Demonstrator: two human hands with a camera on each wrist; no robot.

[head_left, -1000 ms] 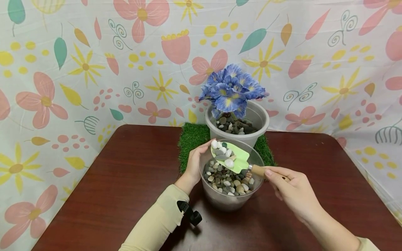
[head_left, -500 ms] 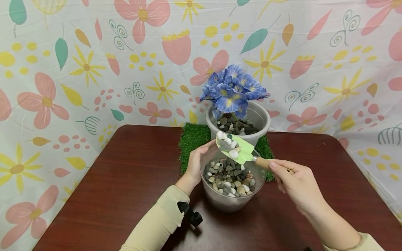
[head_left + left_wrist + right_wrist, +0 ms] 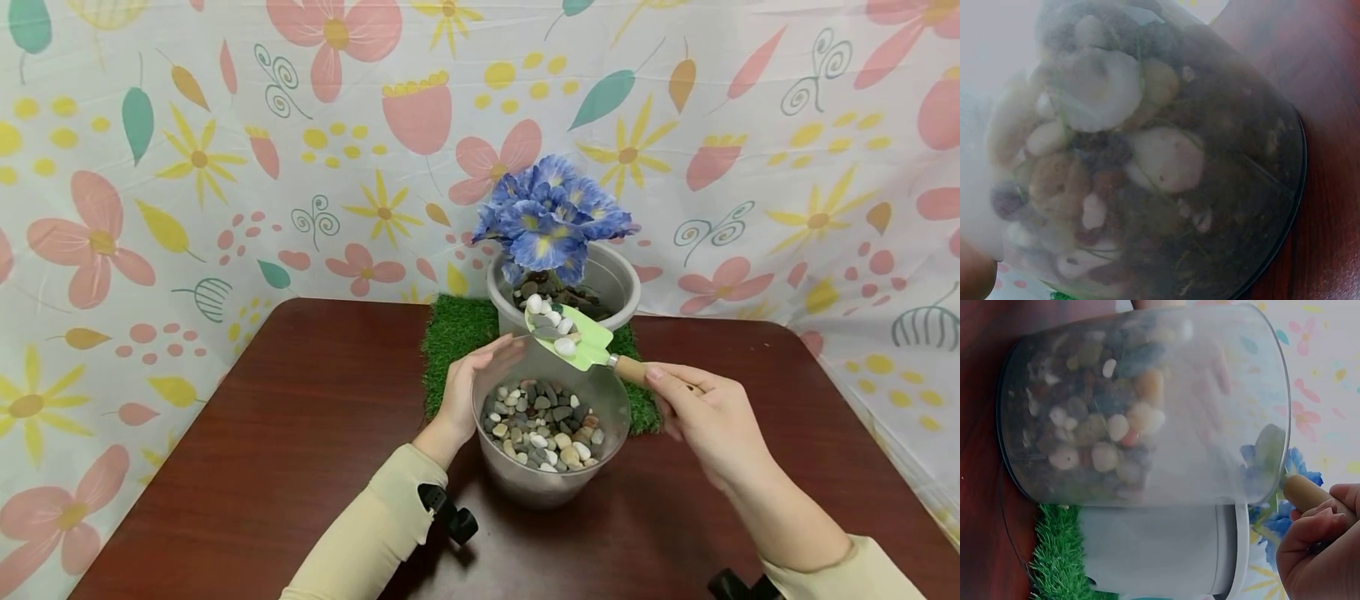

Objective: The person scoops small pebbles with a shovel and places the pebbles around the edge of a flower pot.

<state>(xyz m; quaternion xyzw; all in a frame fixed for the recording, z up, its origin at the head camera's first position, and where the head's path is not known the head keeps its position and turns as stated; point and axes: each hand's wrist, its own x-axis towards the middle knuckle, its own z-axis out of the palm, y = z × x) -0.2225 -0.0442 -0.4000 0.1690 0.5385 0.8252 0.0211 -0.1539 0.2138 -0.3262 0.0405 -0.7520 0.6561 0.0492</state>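
My right hand [image 3: 712,421] grips the wooden handle [image 3: 628,369] of a small trowel with a pale green blade [image 3: 592,340]. White and grey pebbles [image 3: 551,321] lie on the blade, which hovers over the far rim of a clear plastic container [image 3: 528,483] and in front of the grey flowerpot [image 3: 626,304]. Mixed pebbles [image 3: 543,425] cover the bottom of the container. Against the container's left side rests my left hand [image 3: 459,396], its fingers stretched along the outer wall. The right wrist view shows the trowel handle [image 3: 1304,492] in the curled right fingers.
Blue flowers [image 3: 555,218] stand in the pot, with stones around their base. A green turf mat [image 3: 457,333] lies under the pot, on the dark red table [image 3: 337,400]. Behind the table hangs a floral cloth [image 3: 300,150].
My right hand has raised the loaded trowel and moved it away from me, from above the container's pebbles to its far rim by the pot. The left hand has stayed at the container.
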